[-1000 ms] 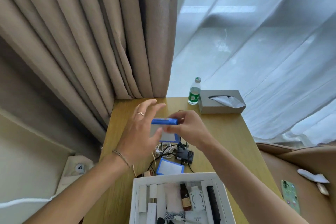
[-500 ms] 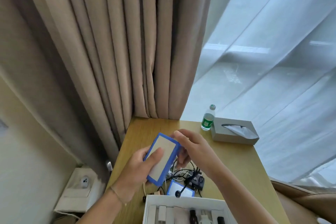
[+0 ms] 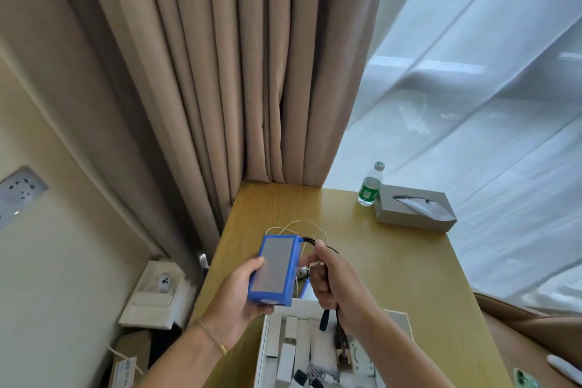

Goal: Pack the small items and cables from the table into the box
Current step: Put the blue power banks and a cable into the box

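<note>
My left hand point(image 3: 239, 296) grips a blue-edged pack with a grey face point(image 3: 274, 271), held tilted above the wooden table point(image 3: 393, 264). A black cable point(image 3: 327, 287) runs from the pack's top corner through my right hand point(image 3: 333, 280), which is closed around it; its plug end dangles over the box. A thin white cable point(image 3: 299, 225) loops on the table behind the pack. The white box point(image 3: 263, 350) at the bottom edge holds several small white and dark items. A second blue-edged piece point(image 3: 305, 288) peeks out between my hands.
A green-labelled water bottle point(image 3: 370, 186) and a grey tissue box point(image 3: 414, 208) stand at the table's far right. Beige curtains hang behind the table, sheer ones on the right. A phone point(image 3: 527, 378) lies at the lower right. Boxes point(image 3: 151, 299) sit on the floor left.
The camera tilted and shifted. The blue pack moved lower and turned face up in my left hand. My right hand left the pack's edge and closed on the black cable.
</note>
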`<state>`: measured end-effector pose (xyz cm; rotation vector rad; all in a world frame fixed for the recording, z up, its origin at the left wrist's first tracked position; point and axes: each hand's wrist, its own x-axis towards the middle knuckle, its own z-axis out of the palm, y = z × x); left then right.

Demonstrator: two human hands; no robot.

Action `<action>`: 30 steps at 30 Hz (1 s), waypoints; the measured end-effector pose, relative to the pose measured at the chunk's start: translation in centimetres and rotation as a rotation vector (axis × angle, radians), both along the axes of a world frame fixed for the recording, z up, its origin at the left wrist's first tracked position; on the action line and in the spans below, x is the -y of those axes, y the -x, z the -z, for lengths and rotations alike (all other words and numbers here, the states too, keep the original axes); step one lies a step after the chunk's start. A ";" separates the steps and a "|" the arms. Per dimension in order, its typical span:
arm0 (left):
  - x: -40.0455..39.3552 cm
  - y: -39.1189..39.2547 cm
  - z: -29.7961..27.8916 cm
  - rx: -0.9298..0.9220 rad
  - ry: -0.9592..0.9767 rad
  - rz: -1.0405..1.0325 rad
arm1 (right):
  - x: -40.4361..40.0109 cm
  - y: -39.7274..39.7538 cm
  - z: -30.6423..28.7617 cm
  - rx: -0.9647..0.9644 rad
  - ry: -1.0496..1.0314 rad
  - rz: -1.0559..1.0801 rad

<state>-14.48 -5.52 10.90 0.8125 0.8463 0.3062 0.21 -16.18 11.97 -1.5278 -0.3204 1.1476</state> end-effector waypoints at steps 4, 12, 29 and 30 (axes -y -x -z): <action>0.9 0.7 0.9 -0.027 -0.086 0.162 | 1.6 0.4 0.9 0.020 0.097 -0.062; 0.5 1.4 2.6 -0.066 -0.086 0.737 | 7.0 -0.9 3.2 -0.204 0.204 -0.306; 4.3 -2.3 6.5 -0.219 0.279 0.597 | 10.4 3.9 6.4 1.158 0.208 -0.157; 4.2 -2.4 6.7 -0.224 0.286 0.621 | 10.6 4.4 6.9 1.223 0.222 -0.230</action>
